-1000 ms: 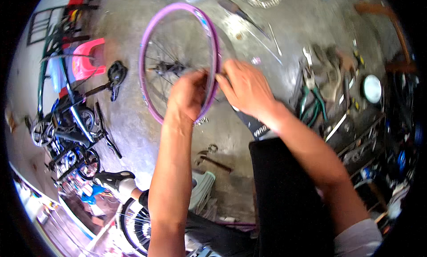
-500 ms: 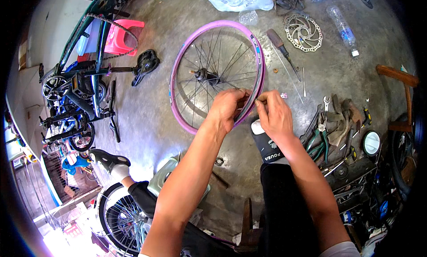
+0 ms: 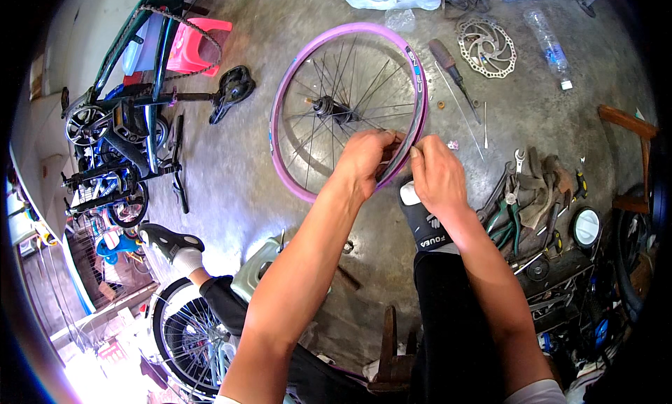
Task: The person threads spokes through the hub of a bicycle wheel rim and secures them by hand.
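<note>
Purple-rimmed wheel (image 3: 350, 29), tilted, in front of the person; left hand (image 3: 365, 165) inside the wheel's near right edge, fingers curled, their grip partly hidden; right hand (image 3: 439, 172) just outside that edge, fingertips narrowly gathered, anything between them indiscernible; screwdriver (image 3: 455, 69) right of the wheel; slack left-hand support could let the wheel tip or swivel from the right fingertips.

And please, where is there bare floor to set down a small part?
One free patch of floor lies left of the purple rim, below the black saddle in view; another lies between the plastic bottle and the tool pile. It is crowded at that pile and around the dark green bicycle frame.
</note>
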Tool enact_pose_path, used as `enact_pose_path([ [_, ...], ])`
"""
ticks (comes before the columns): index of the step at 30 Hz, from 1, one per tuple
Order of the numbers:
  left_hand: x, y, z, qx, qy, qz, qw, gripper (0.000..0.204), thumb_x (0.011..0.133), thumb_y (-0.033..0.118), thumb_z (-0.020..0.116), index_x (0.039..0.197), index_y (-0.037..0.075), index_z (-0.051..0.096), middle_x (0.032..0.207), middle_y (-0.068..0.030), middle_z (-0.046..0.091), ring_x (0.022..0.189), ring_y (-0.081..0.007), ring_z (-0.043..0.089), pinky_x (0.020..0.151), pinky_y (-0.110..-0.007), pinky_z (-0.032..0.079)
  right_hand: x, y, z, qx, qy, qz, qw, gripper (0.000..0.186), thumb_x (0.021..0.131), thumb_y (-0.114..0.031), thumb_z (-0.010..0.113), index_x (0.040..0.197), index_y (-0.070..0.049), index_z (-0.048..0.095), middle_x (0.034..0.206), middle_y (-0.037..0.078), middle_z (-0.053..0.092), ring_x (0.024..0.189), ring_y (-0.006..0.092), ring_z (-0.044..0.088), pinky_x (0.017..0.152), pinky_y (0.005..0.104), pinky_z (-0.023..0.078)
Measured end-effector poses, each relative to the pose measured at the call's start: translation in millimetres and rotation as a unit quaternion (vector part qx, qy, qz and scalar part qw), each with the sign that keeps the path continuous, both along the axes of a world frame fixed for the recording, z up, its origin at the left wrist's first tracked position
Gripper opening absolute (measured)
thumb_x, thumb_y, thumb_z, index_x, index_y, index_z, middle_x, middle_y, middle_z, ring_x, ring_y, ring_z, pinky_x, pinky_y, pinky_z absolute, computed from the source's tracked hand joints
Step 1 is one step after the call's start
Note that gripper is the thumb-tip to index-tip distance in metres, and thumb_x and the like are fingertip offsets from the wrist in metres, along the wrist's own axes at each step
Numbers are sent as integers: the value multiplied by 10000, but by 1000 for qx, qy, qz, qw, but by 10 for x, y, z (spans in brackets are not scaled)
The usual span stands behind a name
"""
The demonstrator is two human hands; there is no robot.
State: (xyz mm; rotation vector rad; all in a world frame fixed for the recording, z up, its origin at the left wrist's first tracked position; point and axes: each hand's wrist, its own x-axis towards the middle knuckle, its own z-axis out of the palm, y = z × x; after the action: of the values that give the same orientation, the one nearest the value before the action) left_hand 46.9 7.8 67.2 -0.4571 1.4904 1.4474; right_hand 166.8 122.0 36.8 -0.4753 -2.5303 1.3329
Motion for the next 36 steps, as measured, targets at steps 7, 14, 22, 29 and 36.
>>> enact_pose_path([
  [7,2,-10,-25,0,2,-6,1000,212,973,98,519,1055,-47,649,987,-116,685,857,-206,658,799,-366,562,-10,5,-21,8,17,1,1000,139,959,-142,582,951,-16,524,876,200,592,827,425,604,726,507,474],
  [14,11,1,-48,-1,10,-16,1000,221,970,96,520,1043,-59,660,975,-126,687,841,-209,660,790,-365,563,21,34,0,-7,-17,-2,1000,143,955,-149,590,939,-26,519,867,189,616,800,420,620,683,511,480],
  [22,55,43,1,-11,27,20,999,189,917,78,561,961,-69,671,859,-113,665,750,-190,628,678,-327,517,-41,54,40,45,-39,20,998,145,960,-169,590,954,-35,534,874,186,623,806,406,633,673,505,488],
  [29,54,18,27,-21,31,15,999,245,968,107,561,1164,-36,597,1044,-123,667,882,-221,650,764,-348,544,13,95,122,0,-41,10,999,133,961,-154,604,976,-36,543,889,186,643,835,393,642,701,488,492],
  [36,58,27,25,-16,30,17,999,234,967,114,569,1147,-31,605,1033,-120,667,898,-224,642,774,-350,536,-8,48,-37,33,2,-9,999,145,949,-124,626,1026,-25,553,920,177,657,853,392,649,732,481,497],
])
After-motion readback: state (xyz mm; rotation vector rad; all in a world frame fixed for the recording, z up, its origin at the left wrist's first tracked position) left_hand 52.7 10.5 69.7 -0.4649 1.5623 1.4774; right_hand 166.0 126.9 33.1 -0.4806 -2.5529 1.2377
